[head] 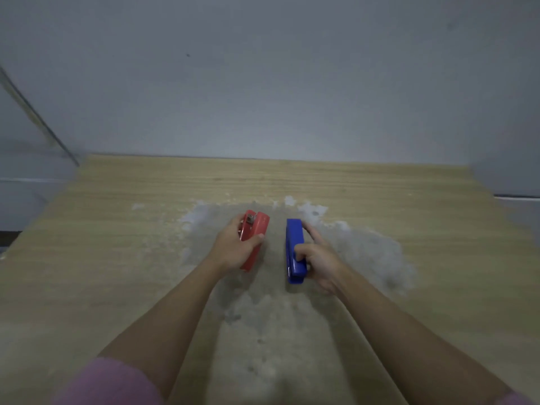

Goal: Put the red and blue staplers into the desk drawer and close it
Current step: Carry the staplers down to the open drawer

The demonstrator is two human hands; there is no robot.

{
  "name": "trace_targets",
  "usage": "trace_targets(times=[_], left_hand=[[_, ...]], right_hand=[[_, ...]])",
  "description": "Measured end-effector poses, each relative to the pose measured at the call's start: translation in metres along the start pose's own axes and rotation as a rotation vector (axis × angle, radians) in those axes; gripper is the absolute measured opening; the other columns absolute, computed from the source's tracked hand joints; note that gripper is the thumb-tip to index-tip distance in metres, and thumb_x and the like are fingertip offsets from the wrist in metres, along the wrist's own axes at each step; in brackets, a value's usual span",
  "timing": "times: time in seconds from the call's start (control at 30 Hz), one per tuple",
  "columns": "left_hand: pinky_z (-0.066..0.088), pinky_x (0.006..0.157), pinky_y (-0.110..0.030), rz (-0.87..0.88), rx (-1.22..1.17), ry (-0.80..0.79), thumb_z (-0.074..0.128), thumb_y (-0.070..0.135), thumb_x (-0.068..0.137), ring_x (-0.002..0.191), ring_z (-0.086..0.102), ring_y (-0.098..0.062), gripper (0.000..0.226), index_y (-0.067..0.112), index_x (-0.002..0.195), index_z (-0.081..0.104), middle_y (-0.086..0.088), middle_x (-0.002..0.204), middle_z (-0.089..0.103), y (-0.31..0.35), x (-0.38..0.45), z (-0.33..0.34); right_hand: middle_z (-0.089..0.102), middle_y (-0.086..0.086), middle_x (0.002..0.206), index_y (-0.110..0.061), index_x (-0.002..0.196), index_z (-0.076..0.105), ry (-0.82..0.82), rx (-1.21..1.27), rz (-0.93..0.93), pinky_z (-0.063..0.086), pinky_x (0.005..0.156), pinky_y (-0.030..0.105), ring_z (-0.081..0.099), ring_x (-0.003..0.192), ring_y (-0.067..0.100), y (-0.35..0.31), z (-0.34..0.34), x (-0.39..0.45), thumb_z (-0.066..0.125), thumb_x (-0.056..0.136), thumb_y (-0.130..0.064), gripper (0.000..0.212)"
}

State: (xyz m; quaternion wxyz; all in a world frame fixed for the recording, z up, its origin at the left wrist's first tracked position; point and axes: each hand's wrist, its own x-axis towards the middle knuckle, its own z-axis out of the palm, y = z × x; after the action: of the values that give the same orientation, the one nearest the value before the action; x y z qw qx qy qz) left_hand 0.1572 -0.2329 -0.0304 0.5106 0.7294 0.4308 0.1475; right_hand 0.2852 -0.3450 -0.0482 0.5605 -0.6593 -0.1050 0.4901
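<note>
left hand (233,248) wrapped around red stapler (253,238), tilted on its side on the worn desk top (117,229) | right hand (317,258) clasped blue stapler (295,249) just beside | both likely gripped for one carry | drawer out of view

Worn wooden desk (409,200), grey wall (263,83)

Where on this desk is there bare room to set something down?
Bare wood runs left of the left hand and red stapler, right of the right hand and blue stapler, and behind both, up to the wall. The crowded spot is the desk centre; only a narrow gap separates the staplers.
</note>
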Motion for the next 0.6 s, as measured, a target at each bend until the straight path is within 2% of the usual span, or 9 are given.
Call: trace_targets(times=[0.1, 0.23, 0.33, 0.47, 0.6], left_hand=[[0.048, 0.095, -0.042, 0.037, -0.005, -0.037, 0.065, 0.023, 0.080, 0.104, 0.054, -0.023, 0.062, 0.018, 0.135, 0.036, -0.006, 0.122, 0.054, 0.017, -0.020, 0.041], [0.047, 0.084, -0.032, 0.107, -0.025, -0.051, 0.066, 0.023, 0.079, 0.097, 0.055, -0.019, 0.060, 0.018, 0.132, 0.040, -0.004, 0.113, 0.055, 0.037, -0.052, 0.101], [0.049, 0.084, -0.033, 0.138, -0.019, -0.043, 0.068, 0.024, 0.077, 0.096, 0.057, -0.020, 0.059, 0.019, 0.130, 0.043, -0.005, 0.112, 0.057, 0.044, -0.075, 0.141], [0.044, 0.078, -0.026, 0.171, -0.009, -0.056, 0.069, 0.023, 0.076, 0.094, 0.056, -0.017, 0.057, 0.018, 0.127, 0.046, -0.002, 0.108, 0.058, 0.056, -0.110, 0.192], [0.044, 0.071, -0.021, 0.190, 0.017, -0.090, 0.070, 0.025, 0.075, 0.095, 0.056, -0.017, 0.057, 0.018, 0.127, 0.046, 0.000, 0.107, 0.057, 0.065, -0.152, 0.236]], right_hand=[[0.058, 0.004, 0.098, -0.038, 0.133, 0.043, -0.008, 0.016, 0.003, 0.047, 0.060, 0.031, 0.051, 0.074, 0.021, 0.000, -0.046, -0.023, 0.044, 0.070, 0.009, 0.078], [0.057, 0.007, 0.109, -0.038, 0.130, 0.046, -0.019, 0.032, -0.022, 0.047, 0.063, 0.034, 0.052, 0.082, 0.023, 0.009, -0.109, -0.054, 0.047, 0.072, 0.009, 0.075], [0.057, 0.008, 0.106, -0.039, 0.130, 0.046, -0.016, 0.034, -0.033, 0.047, 0.064, 0.034, 0.052, 0.082, 0.024, 0.019, -0.151, -0.076, 0.049, 0.072, 0.007, 0.074], [0.059, 0.004, 0.102, -0.041, 0.124, 0.050, 0.005, 0.064, -0.043, 0.047, 0.063, 0.033, 0.051, 0.083, 0.024, 0.037, -0.208, -0.108, 0.051, 0.074, 0.007, 0.069], [0.056, 0.007, 0.103, -0.041, 0.129, 0.046, -0.017, -0.023, -0.039, 0.048, 0.063, 0.035, 0.052, 0.084, 0.023, 0.054, -0.258, -0.144, 0.054, 0.074, 0.006, 0.073]])
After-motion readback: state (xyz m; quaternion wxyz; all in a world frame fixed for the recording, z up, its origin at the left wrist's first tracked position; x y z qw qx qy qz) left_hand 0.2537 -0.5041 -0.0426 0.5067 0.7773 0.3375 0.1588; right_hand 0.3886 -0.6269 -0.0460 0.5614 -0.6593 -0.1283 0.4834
